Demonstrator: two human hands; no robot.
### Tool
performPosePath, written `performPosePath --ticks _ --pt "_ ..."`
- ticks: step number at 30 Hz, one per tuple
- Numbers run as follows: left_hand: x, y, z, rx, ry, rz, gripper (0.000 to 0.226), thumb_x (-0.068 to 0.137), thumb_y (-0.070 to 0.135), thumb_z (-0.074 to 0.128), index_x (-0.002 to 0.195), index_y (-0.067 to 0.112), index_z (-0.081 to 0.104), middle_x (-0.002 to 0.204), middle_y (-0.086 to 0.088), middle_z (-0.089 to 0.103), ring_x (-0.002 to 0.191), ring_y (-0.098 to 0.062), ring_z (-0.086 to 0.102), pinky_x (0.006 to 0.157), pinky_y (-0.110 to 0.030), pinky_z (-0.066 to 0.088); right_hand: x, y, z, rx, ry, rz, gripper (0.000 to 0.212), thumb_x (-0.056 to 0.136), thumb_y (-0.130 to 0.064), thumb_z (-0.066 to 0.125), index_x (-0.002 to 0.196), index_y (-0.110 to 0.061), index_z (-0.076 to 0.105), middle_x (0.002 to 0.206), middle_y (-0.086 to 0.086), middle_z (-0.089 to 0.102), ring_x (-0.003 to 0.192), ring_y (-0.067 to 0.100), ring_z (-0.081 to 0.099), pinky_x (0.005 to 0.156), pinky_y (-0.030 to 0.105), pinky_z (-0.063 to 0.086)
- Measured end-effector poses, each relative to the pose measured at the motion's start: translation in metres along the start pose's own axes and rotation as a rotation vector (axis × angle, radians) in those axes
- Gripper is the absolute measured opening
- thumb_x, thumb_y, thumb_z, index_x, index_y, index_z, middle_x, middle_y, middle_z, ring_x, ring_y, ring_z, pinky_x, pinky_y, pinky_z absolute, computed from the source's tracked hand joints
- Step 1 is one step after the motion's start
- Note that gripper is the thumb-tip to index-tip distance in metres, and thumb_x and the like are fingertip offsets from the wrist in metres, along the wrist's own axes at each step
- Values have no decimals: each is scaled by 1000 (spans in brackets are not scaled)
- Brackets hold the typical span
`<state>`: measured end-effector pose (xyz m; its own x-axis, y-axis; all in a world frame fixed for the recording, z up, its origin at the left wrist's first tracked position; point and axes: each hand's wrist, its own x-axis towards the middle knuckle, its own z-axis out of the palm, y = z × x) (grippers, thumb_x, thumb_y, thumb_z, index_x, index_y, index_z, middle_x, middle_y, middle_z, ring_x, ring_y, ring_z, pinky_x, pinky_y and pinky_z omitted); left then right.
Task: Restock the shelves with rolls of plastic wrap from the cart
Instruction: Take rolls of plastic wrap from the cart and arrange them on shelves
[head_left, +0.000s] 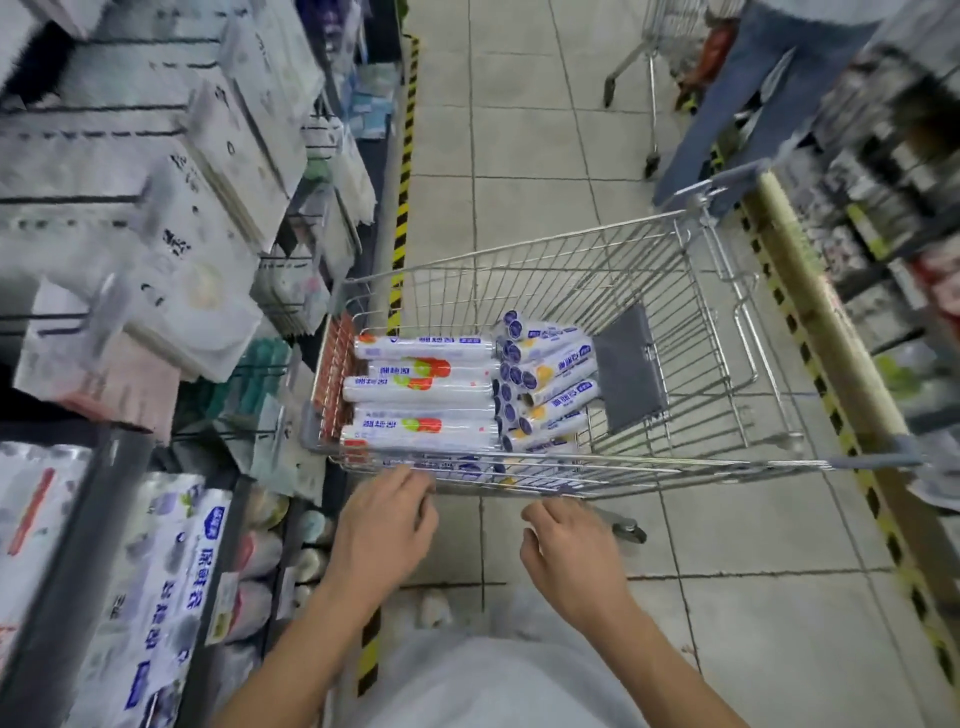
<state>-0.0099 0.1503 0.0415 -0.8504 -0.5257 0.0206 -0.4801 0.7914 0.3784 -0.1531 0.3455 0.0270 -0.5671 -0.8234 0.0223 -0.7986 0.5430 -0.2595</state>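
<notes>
L grip (387, 514), R grip (566, 540), rolls (421, 395) ahead in cart (675, 470)

Beyond the left hand (387, 525), the white plastic wrap rolls (421, 387) carry orange-red patches and blue print. The wire cart (571, 260) is silver. The floor tape (401, 218) is striped yellow-black.

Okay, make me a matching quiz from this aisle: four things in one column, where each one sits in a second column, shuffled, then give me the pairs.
Things
1. long rolls with orange labels
2. short rolls with blue ends
3. grey flap
4. second cart

Places
A. farther up the aisle, beside another person
B. piled in the middle of the near cart
C. side by side at the near cart's end nearest the hanging packets
D. at the near cart's end farthest from those packets

Pairs: 1-C, 2-B, 3-D, 4-A
</notes>
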Motion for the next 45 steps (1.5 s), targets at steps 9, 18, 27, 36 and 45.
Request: performPosePath --ticks 9,18,27,36,45 --pt "143 -8 8 2 -23 -12 22 90 23 54 99 14 72 92 1 68 80 -23 64 66 -38 54 81 47 -1 15 -5 22 16 85 -27 50 88 -22 65 79 -5 60 70 22 59 59 35 48" --pt "200 9 49 8 -216 -104 12 79 17 65 89 17 72 85 0 70 74 -23 67 62 -36 55 221 118 14 49 -272 60 16 89 -24 60 100 -18 70 86 0 67 72 22 63 61 34 49" --pt "229 -11 103 -233 -433 -408 20 95 24 58 113 23 68 105 6 65 94 -13 61 80 -35 52 317 192 117 637 -504 992 62 94 -48 63 135 -3 48 120 16 63 96 31 66 77 41 57" --pt "277 -33 135 -342 -576 -463 23 97 20 57 118 16 66 106 0 66 92 -17 63 80 -35 52 338 196 187 902 -364 1416 70 82 -46 80 126 -1 51 115 25 64 84 31 69 53 32 58" --pt "317 -33 131 -1106 -544 -1023 24 104 34 57 115 16 67 113 -9 74 90 -20 73 80 -33 59 314 119 81 1205 -633 942 49 91 -22 76 132 -14 49 100 14 68 76 19 74 64 38 63"
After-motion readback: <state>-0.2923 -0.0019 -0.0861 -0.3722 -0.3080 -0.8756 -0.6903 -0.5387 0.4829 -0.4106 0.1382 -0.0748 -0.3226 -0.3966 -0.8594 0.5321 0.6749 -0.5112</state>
